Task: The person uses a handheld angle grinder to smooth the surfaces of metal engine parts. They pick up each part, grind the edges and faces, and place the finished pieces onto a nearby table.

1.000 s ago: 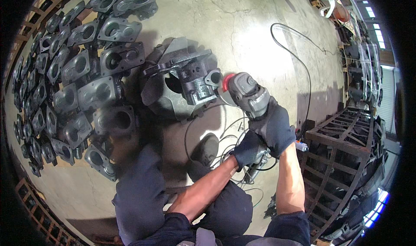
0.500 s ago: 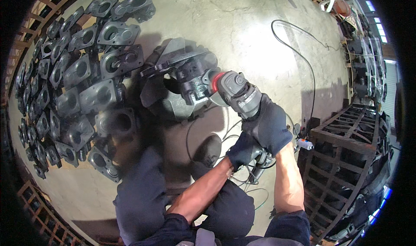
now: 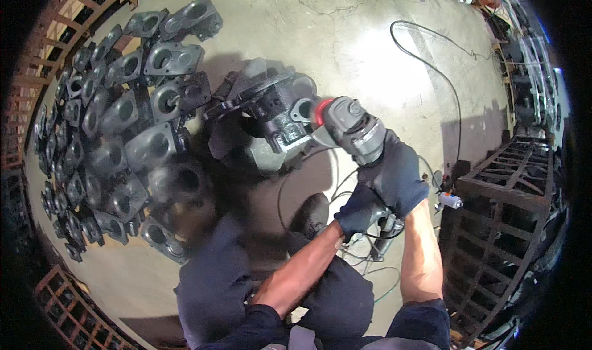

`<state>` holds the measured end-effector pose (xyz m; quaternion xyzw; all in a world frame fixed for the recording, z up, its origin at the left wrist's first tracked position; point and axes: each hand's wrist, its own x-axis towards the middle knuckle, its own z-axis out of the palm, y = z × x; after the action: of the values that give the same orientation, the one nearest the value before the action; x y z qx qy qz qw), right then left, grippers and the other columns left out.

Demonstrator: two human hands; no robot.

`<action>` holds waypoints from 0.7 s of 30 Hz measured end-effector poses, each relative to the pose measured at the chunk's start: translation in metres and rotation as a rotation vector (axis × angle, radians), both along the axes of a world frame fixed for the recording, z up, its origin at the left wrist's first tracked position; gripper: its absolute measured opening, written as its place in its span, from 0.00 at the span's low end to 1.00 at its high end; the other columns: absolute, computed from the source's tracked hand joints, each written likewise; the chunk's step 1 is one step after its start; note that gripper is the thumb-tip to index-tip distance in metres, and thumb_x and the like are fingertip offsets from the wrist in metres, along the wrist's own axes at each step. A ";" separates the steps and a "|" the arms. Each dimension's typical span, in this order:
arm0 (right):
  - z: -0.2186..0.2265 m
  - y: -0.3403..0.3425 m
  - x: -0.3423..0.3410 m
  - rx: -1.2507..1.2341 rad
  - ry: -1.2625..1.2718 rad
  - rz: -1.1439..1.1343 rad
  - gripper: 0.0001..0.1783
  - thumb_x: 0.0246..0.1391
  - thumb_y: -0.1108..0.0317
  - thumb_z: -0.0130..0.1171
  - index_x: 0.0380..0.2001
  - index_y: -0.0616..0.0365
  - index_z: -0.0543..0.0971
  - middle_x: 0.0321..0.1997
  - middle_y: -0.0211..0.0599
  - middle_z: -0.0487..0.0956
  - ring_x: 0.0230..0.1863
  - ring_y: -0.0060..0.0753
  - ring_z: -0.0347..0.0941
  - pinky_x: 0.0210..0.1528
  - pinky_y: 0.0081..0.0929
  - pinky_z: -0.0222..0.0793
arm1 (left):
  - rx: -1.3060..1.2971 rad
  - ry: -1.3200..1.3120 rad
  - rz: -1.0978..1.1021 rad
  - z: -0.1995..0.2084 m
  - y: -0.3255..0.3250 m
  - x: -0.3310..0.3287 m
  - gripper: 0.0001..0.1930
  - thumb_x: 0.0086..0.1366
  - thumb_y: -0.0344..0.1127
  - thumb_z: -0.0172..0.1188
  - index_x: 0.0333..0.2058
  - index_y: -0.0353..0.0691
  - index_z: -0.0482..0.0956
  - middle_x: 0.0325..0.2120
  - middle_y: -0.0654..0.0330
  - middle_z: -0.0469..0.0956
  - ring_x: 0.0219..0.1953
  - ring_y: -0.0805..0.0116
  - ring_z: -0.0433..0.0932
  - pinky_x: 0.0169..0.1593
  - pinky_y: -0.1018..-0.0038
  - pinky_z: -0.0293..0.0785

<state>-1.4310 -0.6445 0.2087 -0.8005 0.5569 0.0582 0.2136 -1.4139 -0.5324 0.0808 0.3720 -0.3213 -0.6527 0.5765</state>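
Over my feed, dark castings (image 3: pixel 137 149) crowd toward the left edge of the floor (image 3: pixel 345 17), a black housing (image 3: pixel 276 117) beside them. My gloved left hand (image 3: pixel 359 211) and right hand (image 3: pixel 398 172) grip a grinder (image 3: pixel 353 127) near it; rightward, a can's (image 3: pixel 451 200) label is illegible.

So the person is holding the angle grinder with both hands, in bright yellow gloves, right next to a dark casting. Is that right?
Only the colour is wrong: the head view shows dark gloves, not yellow ones. The left hand and right hand do hold the angle grinder next to a dark casting.
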 end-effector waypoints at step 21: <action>-0.133 -0.011 -0.063 0.613 -1.404 -0.804 0.26 0.51 0.58 0.63 0.49 0.64 0.77 0.42 0.41 0.81 0.37 0.34 0.79 0.42 0.30 0.77 | 0.290 -0.901 -0.140 -0.020 -0.047 0.021 0.31 0.49 0.38 0.69 0.49 0.31 0.67 0.34 0.40 0.79 0.36 0.43 0.81 0.40 0.54 0.77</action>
<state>-1.4941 -0.6556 0.0755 -0.3007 0.4966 -0.3823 0.7189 -1.3928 -0.5792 0.0613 0.6719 -0.4692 -0.5018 0.2767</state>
